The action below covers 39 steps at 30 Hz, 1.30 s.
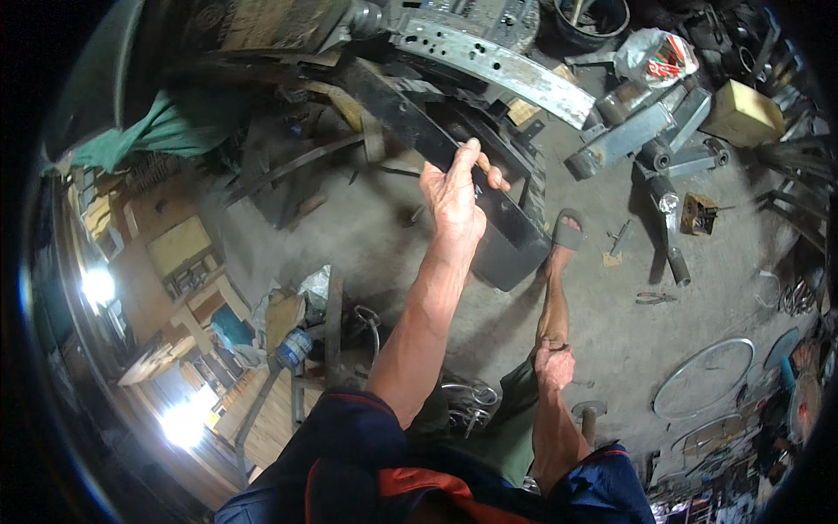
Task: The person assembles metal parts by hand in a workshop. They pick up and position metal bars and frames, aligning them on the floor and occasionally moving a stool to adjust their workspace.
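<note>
My left hand (456,196) reaches forward and grips the upper edge of a long black metal beam (511,240), its fingers curled over the edge. The beam runs slantwise from the upper left down to a broad end near my sandalled foot (568,231). Close to my right leg (552,301), my right hand (554,364) is closed with the fingers bent in. What that hand holds, if anything, is hidden.
Behind the beam lies a pale perforated metal rail (497,65). Farther right are grey steel brackets (628,135), a yellowish block (742,113) and a small T-shaped tool (618,237). Pliers (655,298) and a metal hoop (704,378) lie on the floor at right; wood pieces (209,306) at left.
</note>
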### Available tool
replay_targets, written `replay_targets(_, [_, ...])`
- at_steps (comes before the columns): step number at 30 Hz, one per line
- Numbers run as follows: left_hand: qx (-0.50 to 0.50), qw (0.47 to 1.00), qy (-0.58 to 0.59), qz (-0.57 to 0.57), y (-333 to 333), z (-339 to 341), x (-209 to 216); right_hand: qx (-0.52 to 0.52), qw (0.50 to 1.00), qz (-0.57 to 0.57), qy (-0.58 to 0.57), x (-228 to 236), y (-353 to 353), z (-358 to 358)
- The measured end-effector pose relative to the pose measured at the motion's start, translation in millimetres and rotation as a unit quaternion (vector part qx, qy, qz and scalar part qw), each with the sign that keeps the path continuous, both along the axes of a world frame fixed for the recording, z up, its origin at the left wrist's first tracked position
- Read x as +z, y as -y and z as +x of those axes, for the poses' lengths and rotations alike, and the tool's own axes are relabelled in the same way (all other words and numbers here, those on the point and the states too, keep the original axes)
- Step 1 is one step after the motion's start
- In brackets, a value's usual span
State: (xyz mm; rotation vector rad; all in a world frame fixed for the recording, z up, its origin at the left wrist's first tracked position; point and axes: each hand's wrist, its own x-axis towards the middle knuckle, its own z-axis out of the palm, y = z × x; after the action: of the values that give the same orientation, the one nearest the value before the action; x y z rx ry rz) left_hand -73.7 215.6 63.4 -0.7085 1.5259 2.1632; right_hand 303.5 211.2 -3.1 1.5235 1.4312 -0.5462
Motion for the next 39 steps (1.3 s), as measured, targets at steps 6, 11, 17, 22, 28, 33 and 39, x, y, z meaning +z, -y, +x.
replay_targets(6, [0.002,1.0,0.012,0.001,20.7,0.5,-2.9,0.003,1.0,-0.015,0.0,4.7,1.4,-3.8])
replay_targets(11, [0.006,1.0,0.007,0.01,26.2,4.4,-5.0,0.005,1.0,0.004,0.014,-2.0,8.9,0.3])
replay_targets(17, [0.016,1.0,0.015,0.007,39.2,15.6,-6.7,0.029,1.0,0.008,-0.007,1.8,9.1,2.7])
replay_targets(22, [0.022,0.999,0.038,0.004,51.5,38.3,-8.3,0.033,0.999,0.008,-0.001,-1.9,9.4,6.0])
replay_targets(28, [0.024,0.999,0.042,0.014,52.1,63.4,-19.9,0.024,1.0,0.01,-0.006,0.9,12.8,2.8])
replay_targets(33, [0.007,0.999,0.032,0.043,49.9,73.2,-23.5,0.014,0.998,0.028,-0.047,-6.9,18.5,19.8])
replay_targets(39, [-0.009,0.998,0.039,0.038,46.8,87.3,-30.0,0.022,1.0,0.015,-0.014,-5.7,16.0,9.6])
